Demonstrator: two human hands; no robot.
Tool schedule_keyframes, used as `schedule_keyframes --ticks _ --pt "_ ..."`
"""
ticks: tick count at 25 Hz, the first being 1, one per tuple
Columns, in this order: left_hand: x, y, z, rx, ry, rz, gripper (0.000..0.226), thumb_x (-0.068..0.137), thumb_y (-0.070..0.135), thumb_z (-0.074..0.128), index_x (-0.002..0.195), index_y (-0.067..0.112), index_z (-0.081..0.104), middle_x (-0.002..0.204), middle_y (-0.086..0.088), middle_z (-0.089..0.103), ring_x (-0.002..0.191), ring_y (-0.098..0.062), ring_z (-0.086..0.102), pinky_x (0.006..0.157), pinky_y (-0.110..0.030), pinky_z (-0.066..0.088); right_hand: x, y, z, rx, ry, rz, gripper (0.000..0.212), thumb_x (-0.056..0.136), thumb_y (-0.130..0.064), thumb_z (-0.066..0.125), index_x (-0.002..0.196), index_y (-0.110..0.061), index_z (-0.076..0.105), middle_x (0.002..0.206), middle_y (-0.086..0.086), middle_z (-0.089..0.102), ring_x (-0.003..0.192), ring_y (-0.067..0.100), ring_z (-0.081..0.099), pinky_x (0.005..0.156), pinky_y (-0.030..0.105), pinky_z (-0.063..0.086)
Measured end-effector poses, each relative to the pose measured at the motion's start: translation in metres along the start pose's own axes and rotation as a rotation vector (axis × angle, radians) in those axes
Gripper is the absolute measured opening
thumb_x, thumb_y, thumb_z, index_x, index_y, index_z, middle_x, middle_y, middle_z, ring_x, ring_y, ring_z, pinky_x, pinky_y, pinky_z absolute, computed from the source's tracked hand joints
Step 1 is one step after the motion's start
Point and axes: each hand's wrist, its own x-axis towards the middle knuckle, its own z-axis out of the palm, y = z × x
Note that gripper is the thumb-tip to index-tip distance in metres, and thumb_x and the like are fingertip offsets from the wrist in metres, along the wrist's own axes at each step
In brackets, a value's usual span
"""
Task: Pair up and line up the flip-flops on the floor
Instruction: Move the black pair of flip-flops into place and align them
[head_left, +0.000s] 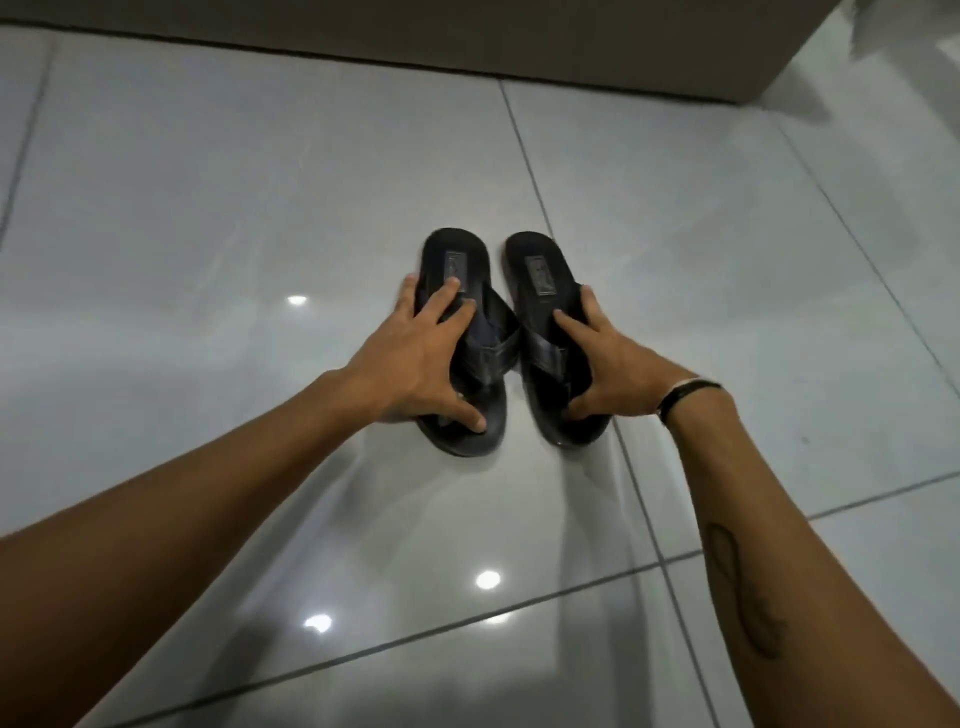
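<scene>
Glossy grey floor tiles (260, 208) carry two black flip-flops side by side; left hand (415, 358) grips the left flip-flop (480, 338), right hand (608, 364) the right flip-flop (545, 322), both arms outstretched.

Floor (208, 208): glossy pale grey tiles, large, with thin dark grout lines.
Wall (467, 31): plain brownish band ran along the far edge of the floor.
Light: round white glints (488, 579) showed on the tiles, with soft shadows around them.
</scene>
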Motion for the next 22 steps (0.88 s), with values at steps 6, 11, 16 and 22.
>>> schedule_keyframes --ticks 6,11,16,22 --pt "0.046 0.070 0.022 0.039 0.030 0.036 0.155 0.045 0.089 0.079 0.169 0.024 0.011 0.180 -0.003 0.000 0.161 -0.046 -0.016 0.129 -0.057 0.009 -0.004 0.071 0.005 0.057 0.069 0.097 0.126 0.063 -0.013 0.098 0.165 -0.021 0.024 0.174 -0.007 -0.017 0.141 0.038 0.052 0.115 0.045 0.048" --pt "0.088 0.176 0.059 -0.055 0.063 -0.027 0.152 0.051 0.084 0.082 0.169 0.020 0.011 0.180 -0.008 -0.002 0.159 -0.049 -0.022 0.132 -0.059 0.001 -0.009 0.147 -0.018 0.038 0.038 0.254 0.122 0.070 0.006 0.087 0.166 -0.025 0.019 0.172 0.000 -0.023 0.136 0.046 0.054 0.115 0.048 0.048" --pt "0.107 0.205 0.077 -0.091 0.129 -0.056 0.151 0.051 0.083 0.083 0.169 0.020 0.013 0.179 -0.009 -0.001 0.158 -0.049 -0.024 0.131 -0.060 -0.002 -0.007 0.173 -0.022 0.031 0.035 0.279 0.121 0.073 0.009 0.082 0.167 -0.025 0.014 0.171 0.004 -0.030 0.145 0.047 0.045 0.120 0.048 0.041" --pt "0.112 0.199 0.084 -0.117 0.155 -0.048 0.151 0.050 0.085 0.082 0.169 0.022 0.013 0.180 -0.008 -0.001 0.158 -0.047 -0.026 0.131 -0.060 -0.002 -0.003 0.179 -0.019 0.029 0.040 0.290 0.124 0.072 0.006 0.085 0.167 -0.027 0.014 0.170 0.003 -0.030 0.144 0.047 0.046 0.118 0.048 0.043"
